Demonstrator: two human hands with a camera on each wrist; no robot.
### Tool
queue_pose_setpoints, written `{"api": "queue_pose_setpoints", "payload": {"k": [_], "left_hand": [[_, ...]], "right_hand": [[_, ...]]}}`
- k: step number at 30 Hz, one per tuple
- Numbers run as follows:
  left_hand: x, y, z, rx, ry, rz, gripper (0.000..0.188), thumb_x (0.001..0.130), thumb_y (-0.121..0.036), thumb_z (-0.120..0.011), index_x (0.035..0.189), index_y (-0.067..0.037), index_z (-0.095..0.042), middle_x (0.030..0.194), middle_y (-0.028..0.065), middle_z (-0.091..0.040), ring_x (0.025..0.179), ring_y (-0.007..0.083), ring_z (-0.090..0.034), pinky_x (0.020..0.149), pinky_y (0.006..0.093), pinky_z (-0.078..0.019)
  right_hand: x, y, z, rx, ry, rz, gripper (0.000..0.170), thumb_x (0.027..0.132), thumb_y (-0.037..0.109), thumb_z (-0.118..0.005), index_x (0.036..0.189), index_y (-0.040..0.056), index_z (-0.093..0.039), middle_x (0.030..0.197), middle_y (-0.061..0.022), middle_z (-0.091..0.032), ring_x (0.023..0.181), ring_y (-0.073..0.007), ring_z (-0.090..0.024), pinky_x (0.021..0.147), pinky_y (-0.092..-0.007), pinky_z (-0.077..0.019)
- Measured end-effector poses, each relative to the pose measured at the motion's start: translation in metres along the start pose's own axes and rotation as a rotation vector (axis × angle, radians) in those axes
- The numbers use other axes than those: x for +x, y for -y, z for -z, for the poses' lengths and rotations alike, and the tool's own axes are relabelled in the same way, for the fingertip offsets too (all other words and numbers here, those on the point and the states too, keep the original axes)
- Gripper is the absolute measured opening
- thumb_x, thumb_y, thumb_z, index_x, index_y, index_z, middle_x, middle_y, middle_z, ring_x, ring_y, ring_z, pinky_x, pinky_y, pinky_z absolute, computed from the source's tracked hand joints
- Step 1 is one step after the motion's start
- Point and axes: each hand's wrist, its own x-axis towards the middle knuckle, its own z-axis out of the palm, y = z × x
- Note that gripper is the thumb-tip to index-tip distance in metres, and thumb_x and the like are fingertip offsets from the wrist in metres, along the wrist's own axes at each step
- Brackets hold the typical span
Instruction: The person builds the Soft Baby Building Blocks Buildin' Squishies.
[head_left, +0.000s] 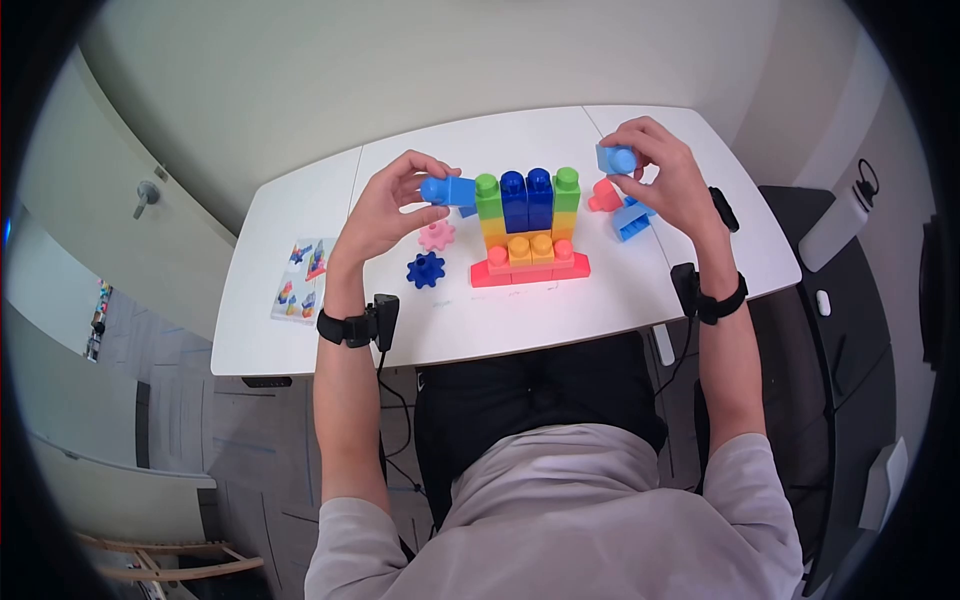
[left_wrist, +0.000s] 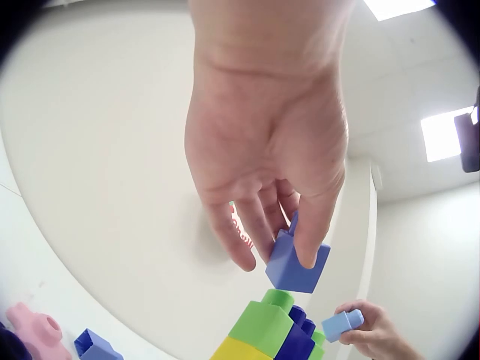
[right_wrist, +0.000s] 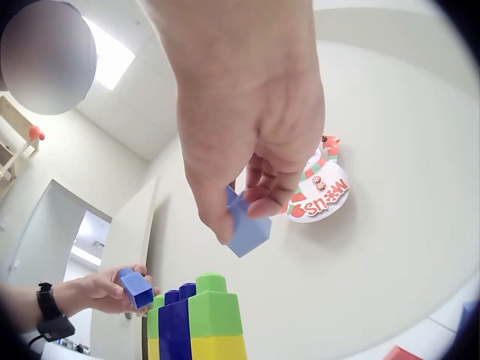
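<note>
A block structure (head_left: 528, 235) stands upright on the table, with a red base, orange and yellow middle, and green and dark blue blocks on top. My left hand (head_left: 385, 205) pinches a blue block (head_left: 450, 191) beside the left green block (head_left: 488, 197). In the left wrist view this blue block (left_wrist: 298, 262) appears just above the green stud. My right hand (head_left: 668, 175) grips a light blue block (head_left: 616, 159) between thumb and fingers, up and to the right of the structure. The right wrist view shows that light blue block (right_wrist: 248, 226) held above the right green block (right_wrist: 216, 311).
Right of the structure lie a red block (head_left: 605, 196) and a blue block (head_left: 632, 220). To its left are a pink gear piece (head_left: 436, 236) and a dark blue gear piece (head_left: 426, 269). A picture sheet (head_left: 301, 280) lies at the table's left.
</note>
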Motion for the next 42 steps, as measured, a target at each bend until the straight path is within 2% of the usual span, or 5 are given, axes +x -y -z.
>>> {"api": "queue_pose_setpoints", "payload": {"k": [7,16,25,33,42], "left_hand": [[0.000,-0.002,0.000,0.066,-0.002,-0.029,0.039,0.080,0.006,-0.080,0.111,-0.006,-0.058,0.122,0.0103,-0.065,0.126,0.0257,-0.065,0.107,0.0394,-0.0531],[-0.001,0.001,0.001,0.083,-0.015,-0.047,0.039,0.088,-0.005,-0.078,0.123,-0.005,-0.060,0.120,0.0072,-0.066,0.107,0.0154,-0.065,0.093,0.0319,-0.0539],[-0.001,0.001,0.003,0.063,0.080,0.032,0.046,0.099,-0.022,-0.073,0.138,-0.002,-0.060,0.129,0.0095,-0.065,0.114,0.0173,-0.065,0.102,0.0333,-0.0516],[0.006,-0.003,-0.019,0.058,-0.089,-0.064,0.044,0.102,-0.015,-0.068,0.141,-0.004,-0.050,0.121,0.0061,-0.066,0.110,0.0146,-0.065,0.094,0.0303,-0.0514],[0.018,-0.006,-0.051,0.243,-0.287,-0.250,0.044,0.097,-0.011,-0.073,0.135,-0.004,-0.052,0.127,0.0119,-0.064,0.113,0.0198,-0.067,0.089,0.0300,-0.0523]], "right_hand": [[-0.001,0.001,-0.002,0.009,-0.030,0.041,0.035,0.078,-0.001,-0.081,0.110,0.0104,-0.073,0.103,-0.0021,-0.066,0.073,-0.0145,-0.055,0.067,-0.0278,-0.0514],[-0.002,-0.008,0.003,0.144,0.009,-0.001,0.041,0.084,0.023,-0.084,0.122,0.0095,-0.072,0.085,-0.0023,-0.067,0.070,-0.0129,-0.051,0.065,-0.0260,-0.0459],[-0.002,-0.011,-0.002,0.219,0.033,-0.010,0.037,0.106,0.036,-0.054,0.129,0.0096,-0.068,0.099,-0.0069,-0.071,0.080,-0.0142,-0.064,0.072,-0.0280,-0.0502],[-0.001,0.001,-0.016,0.162,-0.056,-0.022,0.042,0.095,0.031,-0.075,0.127,0.0075,-0.061,0.103,-0.0070,-0.071,0.082,-0.0149,-0.060,0.071,-0.0275,-0.0496],[0.002,0.008,-0.048,0.124,-0.190,0.036,0.047,0.092,0.027,-0.080,0.125,0.0069,-0.053,0.110,-0.0107,-0.073,0.096,-0.0224,-0.071,0.076,-0.0320,-0.0540]]}}
